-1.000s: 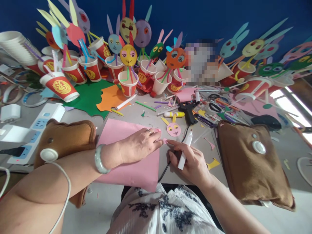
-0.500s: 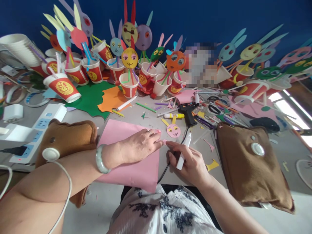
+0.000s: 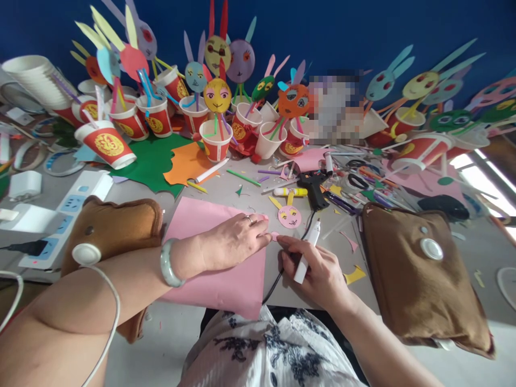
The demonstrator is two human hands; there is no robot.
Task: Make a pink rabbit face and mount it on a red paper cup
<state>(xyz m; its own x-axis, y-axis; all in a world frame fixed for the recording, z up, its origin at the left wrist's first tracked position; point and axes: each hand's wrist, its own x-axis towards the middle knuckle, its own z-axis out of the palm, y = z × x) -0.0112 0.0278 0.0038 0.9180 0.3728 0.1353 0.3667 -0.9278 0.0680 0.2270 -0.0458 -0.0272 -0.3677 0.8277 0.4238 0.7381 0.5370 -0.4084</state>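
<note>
My left hand [image 3: 237, 239], with a ring and a jade-coloured bangle at the wrist, lies flat on a sheet of pink paper [image 3: 193, 217], its fingers stretched out to the right. A small pink paper piece [image 3: 274, 236] is by its fingertips. From the other side, my right index finger reaches to that piece. In my right hand [image 3: 316, 271] a white marker [image 3: 308, 252] is gripped at a slant, its tip pointing up and away. Just beyond both hands lies a pink paper rabbit face [image 3: 289, 216] with yellow ears and drawn features.
Behind stand red-and-white paper cups [image 3: 215, 141] with paper rabbit heads on straws. A black glue gun [image 3: 316, 191] and a yellow-and-white marker [image 3: 290, 192] lie beyond the face. Brown pouches [image 3: 419, 285] flank the work area, with a power strip [image 3: 66, 215] at the left.
The whole view has shifted slightly, so things sit a little further right. Both hands keep their places on the table, and the marker stays in my right hand.
</note>
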